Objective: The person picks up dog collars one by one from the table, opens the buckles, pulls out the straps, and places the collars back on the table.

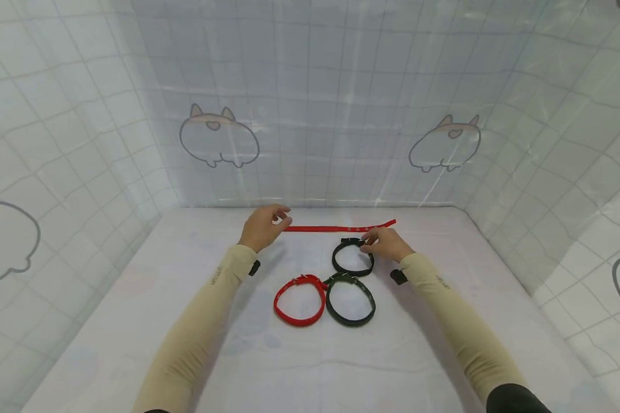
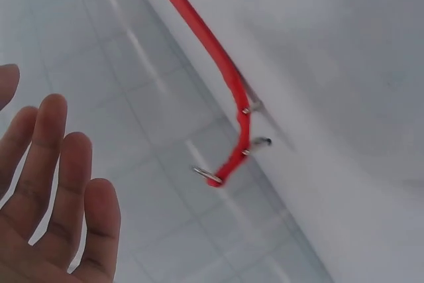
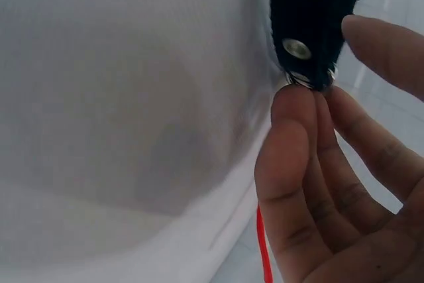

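My right hand (image 1: 386, 245) is at the upper right side of a looped black collar (image 1: 352, 272). Close up in the right wrist view, its thumb and fingers pinch the end of the dark strap (image 3: 318, 11), where metal eyelets show. A red collar (image 1: 336, 229) lies stretched out straight near the far edge, its tip by the right hand raised a little. By its left end is my left hand (image 1: 265, 226), holding nothing, fingers loosely bent. The left wrist view shows these fingers apart from the red collar's buckle end (image 2: 228, 164).
Nearer on the white table (image 1: 299, 367) lie two more buckled loops, a red collar (image 1: 301, 322) and a dark green collar (image 1: 350, 322), side by side and touching. A gridded curtain (image 1: 320, 115) with cartoon animals surrounds the back and sides.
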Motion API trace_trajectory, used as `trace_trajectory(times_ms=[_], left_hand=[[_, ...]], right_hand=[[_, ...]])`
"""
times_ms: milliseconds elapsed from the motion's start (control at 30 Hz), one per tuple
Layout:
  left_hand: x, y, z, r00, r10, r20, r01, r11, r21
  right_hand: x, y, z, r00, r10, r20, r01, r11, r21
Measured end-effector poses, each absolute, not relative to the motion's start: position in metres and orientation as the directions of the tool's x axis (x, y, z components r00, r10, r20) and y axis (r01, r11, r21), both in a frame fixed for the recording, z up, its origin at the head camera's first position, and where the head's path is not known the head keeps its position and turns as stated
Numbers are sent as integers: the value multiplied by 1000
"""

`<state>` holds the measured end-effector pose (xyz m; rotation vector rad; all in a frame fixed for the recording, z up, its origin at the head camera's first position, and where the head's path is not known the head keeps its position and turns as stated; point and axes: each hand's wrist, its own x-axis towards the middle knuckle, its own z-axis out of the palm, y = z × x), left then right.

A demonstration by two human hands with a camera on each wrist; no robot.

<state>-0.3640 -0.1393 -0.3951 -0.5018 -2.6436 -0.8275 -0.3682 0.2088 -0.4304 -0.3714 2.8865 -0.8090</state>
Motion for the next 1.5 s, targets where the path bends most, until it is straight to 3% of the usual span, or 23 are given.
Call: trace_trajectory(times_ms=[400, 733, 1067, 1333, 1500], left_hand=[[-353, -111, -404, -871, 319, 375, 469, 768, 436], [-352, -90, -400, -861, 354, 365, 499, 727, 471], [-344, -69, -385, -834, 375, 405, 545, 675, 498], [-342, -62, -376, -829, 387, 403, 557, 626, 546], [-339, -62, -377, -822, 401, 404, 569, 550, 611]], right_hand=[[-362, 206, -432, -953, -301, 22, -264, 797, -544], [-358, 202, -421, -929, -267, 257, -369, 726, -580], [-338, 188, -397, -826, -302, 476, -547, 636, -544], [-319, 173, -379, -758, -335, 559, -639, 549, -538], [-313, 167, -378, -751, -341, 566, -650, 535, -540]])
